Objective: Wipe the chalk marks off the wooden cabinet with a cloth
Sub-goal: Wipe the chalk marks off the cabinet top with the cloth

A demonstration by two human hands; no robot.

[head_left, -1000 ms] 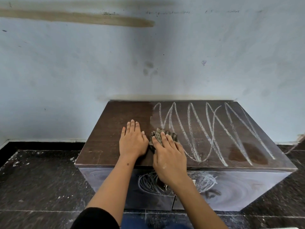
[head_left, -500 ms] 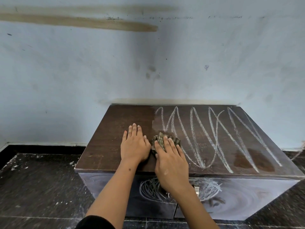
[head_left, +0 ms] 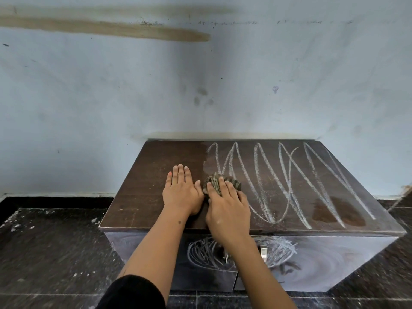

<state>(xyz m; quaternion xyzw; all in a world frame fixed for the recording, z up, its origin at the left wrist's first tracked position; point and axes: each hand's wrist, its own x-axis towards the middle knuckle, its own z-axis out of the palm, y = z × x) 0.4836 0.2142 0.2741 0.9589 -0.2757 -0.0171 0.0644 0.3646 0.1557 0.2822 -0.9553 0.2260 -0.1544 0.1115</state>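
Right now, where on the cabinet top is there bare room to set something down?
Free: the wiped strip of the cabinet top between its left edge and the left hand. Crowded: the middle, where the right hand presses the cloth; chalk marks cover the right.

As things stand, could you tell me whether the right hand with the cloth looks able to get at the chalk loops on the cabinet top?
Probably yes. The right hand presses the cloth at the left edge of the chalk loops, and nothing lies on the cabinet top between them.
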